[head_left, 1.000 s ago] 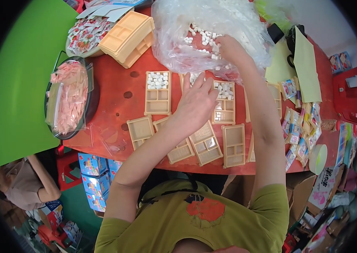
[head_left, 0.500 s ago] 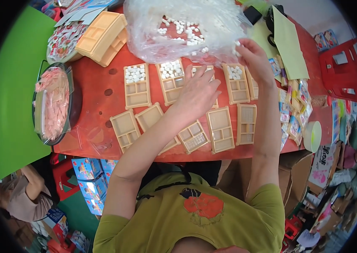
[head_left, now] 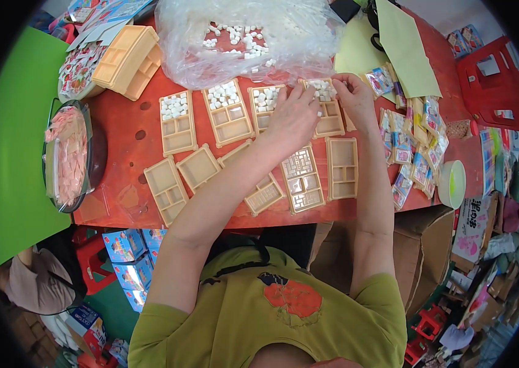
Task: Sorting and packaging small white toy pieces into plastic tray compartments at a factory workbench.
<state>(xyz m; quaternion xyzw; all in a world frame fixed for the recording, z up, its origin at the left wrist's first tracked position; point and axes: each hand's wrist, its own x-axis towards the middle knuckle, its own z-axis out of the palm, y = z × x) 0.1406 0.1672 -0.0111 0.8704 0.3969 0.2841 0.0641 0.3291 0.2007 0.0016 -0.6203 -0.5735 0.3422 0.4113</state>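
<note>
My left hand point(head_left: 296, 113) reaches over the upper row of beige compartment trays, fingers bent and apart, beside a tray point(head_left: 330, 124) with small white marshmallow-like pieces point(head_left: 322, 89) in its large compartment. At that tray's far right corner my right hand point(head_left: 357, 101) has thumb and fingers pinched together; what lies between them is hidden. Other trays to the left, such as one tray point(head_left: 177, 144), hold white pieces point(head_left: 222, 94) too. In the nearer row, a tray point(head_left: 165, 182) shows bare compartments. My left forearm covers part of this row.
A clear plastic bag point(head_left: 179, 52) with loose white pieces lies at the back. Stacked beige trays point(head_left: 125, 61) and a dark basket of pink packets point(head_left: 90, 165) stand left. Small packets point(head_left: 419, 138) and a pale green bowl point(head_left: 453, 184) are right. A person point(head_left: 44, 282) sits lower left.
My right hand, which held white pieces by the bag's right edge, has come down to the tray's corner. My left hand has shifted from the third tray toward the fourth. The view has moved slightly.
</note>
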